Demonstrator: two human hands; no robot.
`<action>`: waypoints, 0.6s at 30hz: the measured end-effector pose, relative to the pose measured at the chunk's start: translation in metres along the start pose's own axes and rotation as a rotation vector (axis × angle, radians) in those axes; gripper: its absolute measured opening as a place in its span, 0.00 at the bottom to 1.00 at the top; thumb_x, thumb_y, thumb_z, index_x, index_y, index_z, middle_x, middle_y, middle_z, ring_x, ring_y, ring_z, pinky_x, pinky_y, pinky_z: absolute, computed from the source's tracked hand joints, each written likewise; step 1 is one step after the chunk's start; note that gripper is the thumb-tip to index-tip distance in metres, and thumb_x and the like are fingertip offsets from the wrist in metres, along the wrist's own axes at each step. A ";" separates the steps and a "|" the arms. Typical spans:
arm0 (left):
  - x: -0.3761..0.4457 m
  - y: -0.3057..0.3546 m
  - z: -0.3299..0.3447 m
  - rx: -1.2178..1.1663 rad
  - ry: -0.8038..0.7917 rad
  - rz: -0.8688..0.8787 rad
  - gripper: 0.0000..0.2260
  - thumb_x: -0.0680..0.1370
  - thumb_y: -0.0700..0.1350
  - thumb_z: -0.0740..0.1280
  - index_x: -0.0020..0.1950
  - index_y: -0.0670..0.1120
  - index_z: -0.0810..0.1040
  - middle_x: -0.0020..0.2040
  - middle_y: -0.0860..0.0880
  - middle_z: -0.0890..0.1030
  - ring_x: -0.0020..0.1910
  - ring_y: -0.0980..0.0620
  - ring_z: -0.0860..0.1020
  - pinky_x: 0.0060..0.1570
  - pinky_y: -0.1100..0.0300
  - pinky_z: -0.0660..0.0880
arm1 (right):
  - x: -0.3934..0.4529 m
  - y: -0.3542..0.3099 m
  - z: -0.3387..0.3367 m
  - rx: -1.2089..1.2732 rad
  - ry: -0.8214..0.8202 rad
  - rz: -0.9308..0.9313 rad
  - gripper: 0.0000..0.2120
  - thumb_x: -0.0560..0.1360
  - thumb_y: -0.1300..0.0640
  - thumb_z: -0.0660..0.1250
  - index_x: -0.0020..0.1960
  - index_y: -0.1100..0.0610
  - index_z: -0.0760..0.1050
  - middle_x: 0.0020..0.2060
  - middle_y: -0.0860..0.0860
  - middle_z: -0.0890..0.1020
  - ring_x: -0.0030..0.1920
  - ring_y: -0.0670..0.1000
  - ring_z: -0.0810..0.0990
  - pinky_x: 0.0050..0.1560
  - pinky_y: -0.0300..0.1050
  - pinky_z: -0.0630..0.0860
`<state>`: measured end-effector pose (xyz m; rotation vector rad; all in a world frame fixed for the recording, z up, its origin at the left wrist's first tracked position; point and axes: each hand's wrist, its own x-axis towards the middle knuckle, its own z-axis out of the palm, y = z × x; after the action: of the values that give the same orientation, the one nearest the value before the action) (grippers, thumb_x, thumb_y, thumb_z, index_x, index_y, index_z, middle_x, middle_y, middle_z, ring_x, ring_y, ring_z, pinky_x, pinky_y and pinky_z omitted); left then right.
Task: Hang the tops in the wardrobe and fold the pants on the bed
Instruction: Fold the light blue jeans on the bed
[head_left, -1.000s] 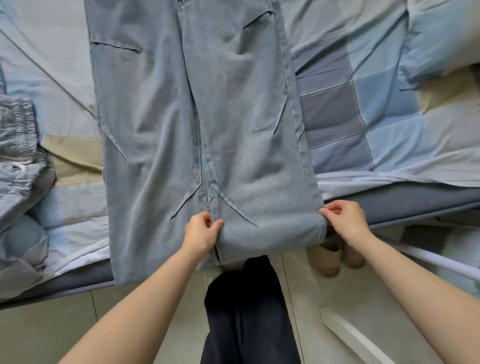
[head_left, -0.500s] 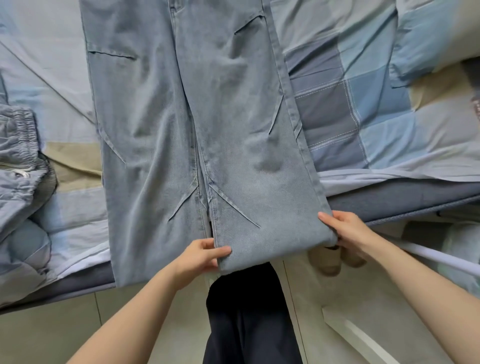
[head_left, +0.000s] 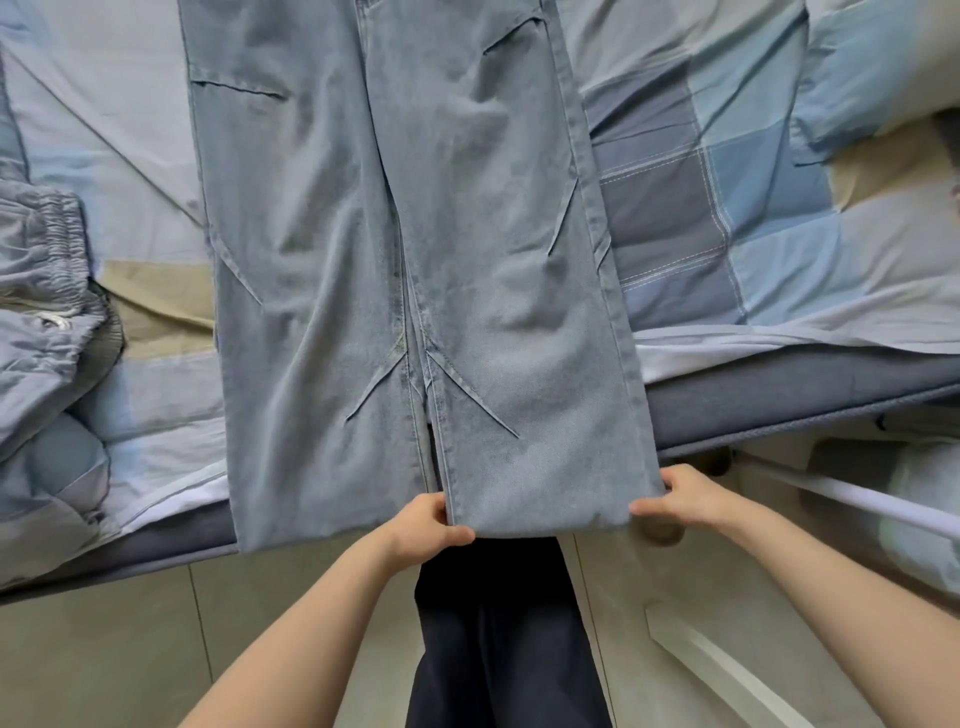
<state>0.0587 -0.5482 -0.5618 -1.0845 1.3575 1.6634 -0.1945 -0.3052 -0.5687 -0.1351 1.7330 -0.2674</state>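
Two hands hold the hem end of a pair of light blue jeans (head_left: 415, 249) that lies flat along the bed (head_left: 779, 410), legs side by side and pointing toward the person, with the cuffs hanging just past the mattress edge. The left hand (head_left: 423, 527) pinches the inner corner of the right-side leg's cuff, thumb on top of the denim and fingers curled beneath it. The right hand (head_left: 680, 496) pinches the outer corner of that same cuff (its grip is likewise closed on the fabric, thumb lying along the hem). The other leg lies untouched beside it, its cuff over the bed's edge.

A patchwork bed cover (head_left: 753, 208) in blue, grey and tan squares lies under the jeans. At the left edge sits a crumpled grey-blue garment with an elastic waistband (head_left: 47, 291). Below the hands, the person's dark trousers (head_left: 498, 639) stand over a pale tiled floor (head_left: 104, 649).
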 end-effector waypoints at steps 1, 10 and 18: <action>-0.002 0.000 0.000 -0.015 -0.010 -0.001 0.14 0.76 0.37 0.70 0.60 0.44 0.79 0.57 0.48 0.83 0.54 0.54 0.81 0.54 0.66 0.76 | -0.004 0.002 -0.001 0.063 0.001 0.001 0.15 0.70 0.58 0.75 0.56 0.57 0.79 0.47 0.47 0.83 0.46 0.44 0.81 0.46 0.35 0.76; -0.062 0.015 0.006 -0.432 -0.116 0.033 0.17 0.76 0.42 0.72 0.64 0.43 0.76 0.59 0.45 0.83 0.58 0.44 0.81 0.62 0.47 0.76 | -0.067 -0.012 -0.005 0.445 0.007 -0.067 0.23 0.67 0.43 0.73 0.56 0.56 0.80 0.49 0.54 0.85 0.49 0.54 0.85 0.50 0.52 0.81; -0.095 0.029 -0.005 -0.431 0.099 0.132 0.35 0.78 0.35 0.66 0.73 0.62 0.52 0.43 0.49 0.83 0.41 0.49 0.78 0.47 0.52 0.78 | -0.111 -0.047 -0.010 0.702 -0.096 -0.137 0.21 0.73 0.63 0.69 0.63 0.48 0.73 0.57 0.51 0.82 0.53 0.58 0.83 0.39 0.49 0.79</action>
<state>0.0700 -0.5608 -0.4640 -1.3578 1.1784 2.0868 -0.1873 -0.3228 -0.4496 0.2449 1.4480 -0.9340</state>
